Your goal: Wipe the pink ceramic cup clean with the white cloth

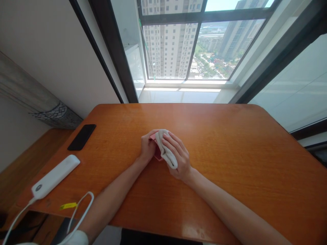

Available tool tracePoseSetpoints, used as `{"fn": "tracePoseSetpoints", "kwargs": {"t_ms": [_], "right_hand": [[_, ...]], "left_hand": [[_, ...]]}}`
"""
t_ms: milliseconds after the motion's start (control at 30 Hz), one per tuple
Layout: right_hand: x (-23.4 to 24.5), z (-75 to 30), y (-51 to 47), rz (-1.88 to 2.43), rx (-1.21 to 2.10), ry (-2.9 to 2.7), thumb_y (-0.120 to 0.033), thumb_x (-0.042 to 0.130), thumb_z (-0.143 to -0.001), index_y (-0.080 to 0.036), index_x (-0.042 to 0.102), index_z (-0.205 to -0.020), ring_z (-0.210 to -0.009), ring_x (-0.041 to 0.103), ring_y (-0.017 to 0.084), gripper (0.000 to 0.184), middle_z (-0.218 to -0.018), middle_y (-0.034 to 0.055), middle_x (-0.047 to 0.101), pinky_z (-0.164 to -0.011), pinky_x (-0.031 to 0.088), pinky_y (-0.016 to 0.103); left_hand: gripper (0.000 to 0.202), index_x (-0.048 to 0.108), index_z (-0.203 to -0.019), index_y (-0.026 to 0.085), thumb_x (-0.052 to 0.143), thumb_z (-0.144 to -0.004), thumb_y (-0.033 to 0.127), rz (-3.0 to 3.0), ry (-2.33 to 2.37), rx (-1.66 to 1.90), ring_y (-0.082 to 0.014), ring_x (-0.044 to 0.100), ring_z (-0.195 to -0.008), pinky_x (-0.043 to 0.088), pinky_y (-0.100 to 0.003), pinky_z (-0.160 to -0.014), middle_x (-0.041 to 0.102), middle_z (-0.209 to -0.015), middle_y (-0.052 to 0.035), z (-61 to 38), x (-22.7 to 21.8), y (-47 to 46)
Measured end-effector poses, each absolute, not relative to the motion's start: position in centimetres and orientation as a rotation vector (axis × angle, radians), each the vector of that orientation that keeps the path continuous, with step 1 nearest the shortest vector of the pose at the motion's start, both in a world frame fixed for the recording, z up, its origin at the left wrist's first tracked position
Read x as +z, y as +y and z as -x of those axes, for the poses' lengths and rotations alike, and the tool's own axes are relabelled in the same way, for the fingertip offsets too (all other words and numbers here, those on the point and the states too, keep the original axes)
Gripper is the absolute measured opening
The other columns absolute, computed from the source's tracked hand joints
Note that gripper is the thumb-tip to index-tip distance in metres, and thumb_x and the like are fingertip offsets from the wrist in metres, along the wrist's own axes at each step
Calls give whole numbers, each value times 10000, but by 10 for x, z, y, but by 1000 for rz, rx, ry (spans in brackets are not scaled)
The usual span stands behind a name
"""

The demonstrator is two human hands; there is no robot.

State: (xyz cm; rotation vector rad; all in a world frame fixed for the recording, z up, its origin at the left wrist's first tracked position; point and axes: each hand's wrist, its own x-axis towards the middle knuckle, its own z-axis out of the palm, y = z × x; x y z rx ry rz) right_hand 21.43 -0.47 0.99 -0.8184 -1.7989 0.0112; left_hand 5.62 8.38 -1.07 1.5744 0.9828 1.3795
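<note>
Above the middle of the table, my left hand (148,146) is closed around a pink object (157,155) with a flat side and a straight lower edge. Most of it is hidden by fingers and cloth, so its kind cannot be made out. My right hand (182,157) grips a folded whitish cloth (166,151), its fingers lying over the outer face. The cloth is pressed against the pink object's right side, so the two hands are close together.
A brown wooden table (224,136) spreads beneath my arms. To the left lie a black phone (82,137) and a white power strip (56,176). A white cable (84,211) with a yellow tag (68,206) loops by my left forearm. Beyond the far edge is a window (168,51).
</note>
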Motion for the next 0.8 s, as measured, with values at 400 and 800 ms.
{"fn": "tracePoseSetpoints", "kwargs": {"t_ms": [400, 800], "right_hand": [[10, -215, -4, 782, -33, -1784, -285, 586, -1043, -192, 540, -1605, -1517, 553, 384, 572, -1562, 156, 643, -1183, 565, 649], [10, -217, -6, 792, -118, -1779, -275, 595, -1042, -229, 508, -1637, -1493, 579, 400, 603, -1563, 140, 648, -1151, 593, 655]], "left_hand": [[261, 710, -724, 191, 680, -900, 382, -1535, 924, 1338, -206, 672, -706, 557, -316, -678, 744, -725, -34, -61, -6, 77], [273, 761, -789, 234, 666, -931, 447, -1541, 952, 1326, -239, 680, -702, 574, -372, -654, 780, -781, -58, -66, 0, 67]]}}
